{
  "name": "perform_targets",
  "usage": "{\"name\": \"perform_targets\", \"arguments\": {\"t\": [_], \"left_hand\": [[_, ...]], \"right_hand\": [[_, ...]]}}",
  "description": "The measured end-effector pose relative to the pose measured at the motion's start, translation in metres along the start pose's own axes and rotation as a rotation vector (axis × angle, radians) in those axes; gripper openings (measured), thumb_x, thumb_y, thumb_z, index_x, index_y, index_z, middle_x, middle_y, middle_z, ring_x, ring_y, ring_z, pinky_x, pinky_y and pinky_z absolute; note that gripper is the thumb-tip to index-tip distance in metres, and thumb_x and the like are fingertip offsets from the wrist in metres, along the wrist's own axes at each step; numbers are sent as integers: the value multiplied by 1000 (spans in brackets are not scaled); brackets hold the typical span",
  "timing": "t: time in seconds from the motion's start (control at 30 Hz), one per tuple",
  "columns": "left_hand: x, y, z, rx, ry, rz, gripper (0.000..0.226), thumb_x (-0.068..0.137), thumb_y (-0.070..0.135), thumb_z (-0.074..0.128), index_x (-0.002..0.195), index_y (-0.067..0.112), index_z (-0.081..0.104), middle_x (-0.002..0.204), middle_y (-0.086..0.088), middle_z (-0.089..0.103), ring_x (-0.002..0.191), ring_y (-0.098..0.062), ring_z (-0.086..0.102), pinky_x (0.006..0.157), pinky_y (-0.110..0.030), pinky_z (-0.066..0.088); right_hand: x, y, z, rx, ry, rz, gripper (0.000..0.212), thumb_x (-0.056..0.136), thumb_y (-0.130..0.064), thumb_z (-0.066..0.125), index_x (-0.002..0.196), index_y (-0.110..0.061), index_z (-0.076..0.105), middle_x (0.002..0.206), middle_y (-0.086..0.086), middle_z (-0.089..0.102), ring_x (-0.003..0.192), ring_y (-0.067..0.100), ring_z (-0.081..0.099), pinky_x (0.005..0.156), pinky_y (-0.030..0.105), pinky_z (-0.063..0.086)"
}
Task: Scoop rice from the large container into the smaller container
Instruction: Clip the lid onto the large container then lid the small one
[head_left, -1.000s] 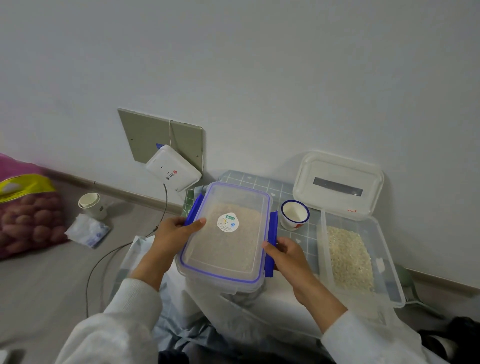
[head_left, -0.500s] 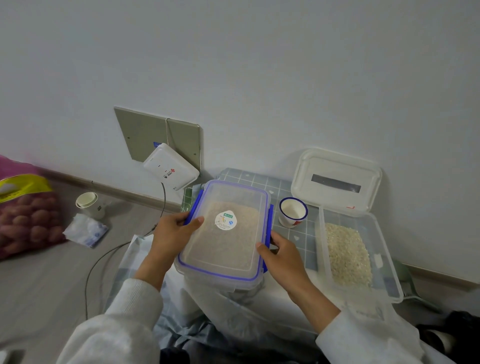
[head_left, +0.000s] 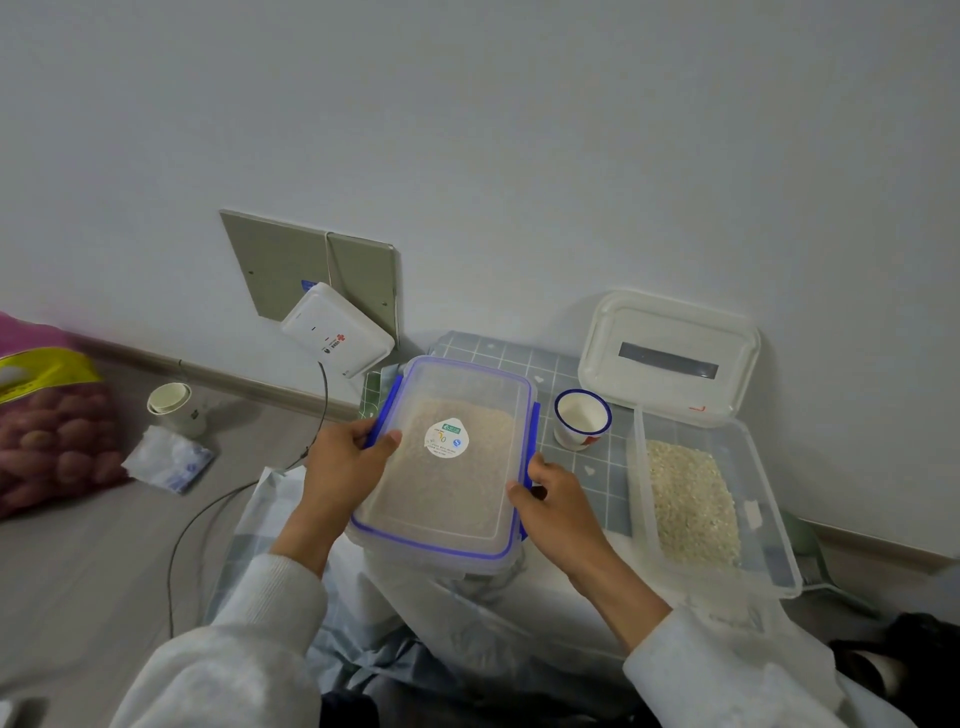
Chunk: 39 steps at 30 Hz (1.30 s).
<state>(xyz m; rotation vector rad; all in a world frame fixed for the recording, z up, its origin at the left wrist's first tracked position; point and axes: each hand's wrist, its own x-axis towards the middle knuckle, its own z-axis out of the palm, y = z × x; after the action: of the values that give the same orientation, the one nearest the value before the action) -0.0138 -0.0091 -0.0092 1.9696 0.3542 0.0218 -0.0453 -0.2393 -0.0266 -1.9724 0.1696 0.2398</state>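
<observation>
A clear lidded container (head_left: 447, 499) with blue clips and a round sticker holds rice and sits in front of me on a checked cloth. My left hand (head_left: 348, 462) grips its left blue clip, thumb on the lid. My right hand (head_left: 558, 501) grips the right blue clip. To the right stands an open clear container (head_left: 769, 525) with rice (head_left: 691, 504) in it. Its white lid (head_left: 667, 358) leans against the wall behind it. A white cup with a blue rim (head_left: 581, 418) stands between the two containers.
A white router (head_left: 337, 338) leans on a wall panel, its cable (head_left: 208, 514) trailing over the floor. On the left lie a paper cup (head_left: 171, 402), a tissue pack (head_left: 169, 460) and a bag of potatoes (head_left: 49, 431). The wall is close behind.
Both hands stay on the lidded container's side clips. My right hand has slid a little nearer along the right clip. The container has barely moved.
</observation>
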Motion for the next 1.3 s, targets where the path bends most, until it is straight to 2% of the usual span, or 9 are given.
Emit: {"name": "perform_targets", "arguments": {"t": [0.3, 0.37, 0.5, 0.63, 0.83, 0.97, 1.1, 1.2, 1.3], "left_hand": [[-2, 1, 1, 47, -8, 40, 19, 88, 25, 62, 97, 10, 69, 88, -10, 72, 80, -26, 69, 79, -47, 57], [-2, 1, 2, 66, -3, 44, 19, 89, 25, 62, 98, 10, 69, 89, -10, 72, 80, -26, 69, 80, -47, 57], [-1, 2, 2, 163, -13, 93, 23, 91, 26, 58, 96, 5, 69, 85, -13, 71, 78, -28, 69, 79, -46, 56], [-1, 2, 3, 207, -10, 115, 25, 92, 25, 57, 91, 3, 68, 81, -15, 70, 75, -28, 68, 77, -44, 57], [6, 0, 0, 161, -44, 34, 24, 89, 28, 60, 100, 8, 68, 88, -11, 70, 79, -25, 67, 72, -34, 54], [9, -2, 1, 140, -29, 9, 27, 92, 30, 55, 103, 10, 68, 86, -9, 70, 77, -21, 65, 71, -31, 50], [13, -5, 1, 94, -53, -16, 23, 92, 30, 56, 102, 13, 68, 82, -2, 68, 76, -17, 65, 68, -30, 50], [14, -6, 0, -26, -57, -62, 15, 88, 25, 63, 98, 17, 68, 82, 1, 69, 74, -15, 66, 63, -29, 52], [15, -7, -2, -164, -71, -141, 25, 83, 21, 69, 106, 12, 68, 94, -8, 71, 82, -25, 69, 73, -40, 57]], "right_hand": [[0, -8, 1, -5, -35, 25, 18, 97, -20, 55, 115, -17, 53, 122, 0, 51, 103, 14, 59, 77, 22, 55], [0, -8, 0, -48, -46, 19, 16, 97, -21, 54, 113, -17, 52, 121, 0, 51, 103, 15, 59, 83, 28, 57], [4, -7, -1, -215, -37, -45, 7, 97, -24, 51, 97, -16, 50, 111, 1, 51, 90, 12, 60, 74, 22, 55], [8, -6, -2, -353, -10, -107, 22, 96, -26, 51, 78, -17, 45, 98, 1, 52, 78, 12, 59, 66, 18, 50], [12, -4, -19, -137, -65, -18, 24, 95, -20, 51, 93, 2, 61, 93, 15, 67, 82, 21, 65, 77, 38, 55], [10, -3, -28, -89, -104, -21, 23, 96, -20, 49, 102, -17, 71, 98, -2, 73, 93, 13, 68, 83, 31, 54], [7, -5, -29, -36, -114, -49, 24, 97, -22, 50, 107, -36, 67, 103, -19, 70, 98, 3, 65, 76, 16, 49], [6, -5, -29, -45, -116, -67, 27, 97, -25, 54, 121, -31, 64, 111, -14, 69, 103, 6, 64, 76, 16, 49], [6, -4, -28, -51, -106, -79, 32, 96, -26, 57, 127, -30, 61, 116, -12, 68, 106, 6, 63, 75, 14, 48]]}}
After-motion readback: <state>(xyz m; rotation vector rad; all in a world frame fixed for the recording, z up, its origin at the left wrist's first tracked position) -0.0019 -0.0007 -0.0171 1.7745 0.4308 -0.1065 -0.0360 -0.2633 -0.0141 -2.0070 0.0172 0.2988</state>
